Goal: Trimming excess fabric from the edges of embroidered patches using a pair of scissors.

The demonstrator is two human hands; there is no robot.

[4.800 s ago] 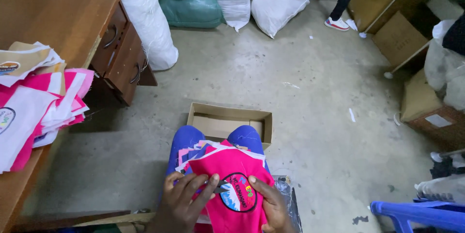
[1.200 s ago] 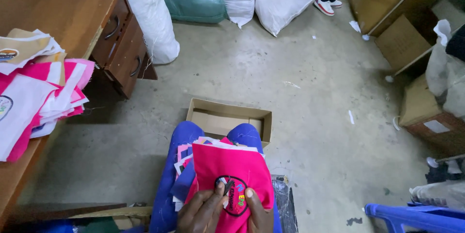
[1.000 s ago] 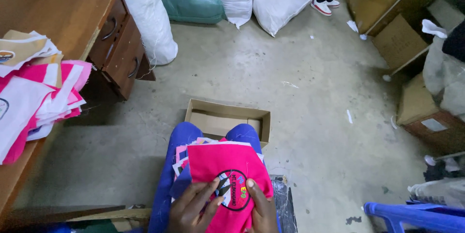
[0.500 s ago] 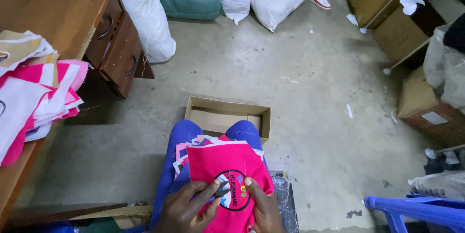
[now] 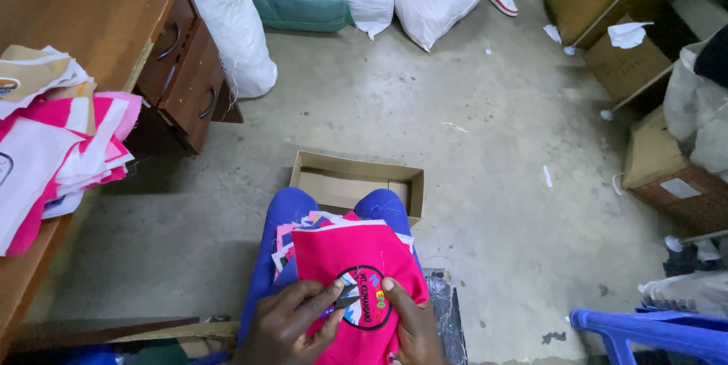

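Observation:
A bright pink fabric piece (image 5: 356, 259) with a round dark-rimmed badge (image 5: 368, 306) lies on top of a stack of pink and white fabric pieces (image 5: 307, 232) on my lap, over blue trousers (image 5: 284, 213). My left hand (image 5: 292, 323) pinches a small dark pointed tool (image 5: 345, 301) whose tip rests on the badge's left edge. My right hand (image 5: 413, 327) grips the pink piece at the badge's right side, thumb on top.
An open cardboard box (image 5: 356, 183) sits on the concrete floor by my knees. To the left, a wooden desk with drawers (image 5: 182, 69) carries a pile of pink and white fabric (image 5: 61, 145). White sacks (image 5: 227, 23) stand behind; a blue plastic chair (image 5: 652, 331) and cartons (image 5: 667, 175) are on the right.
My hands, earlier spread flat on the pink piece, have drawn in to the badge. The left hand now pinches the small tool at its edge. The view has tilted slightly.

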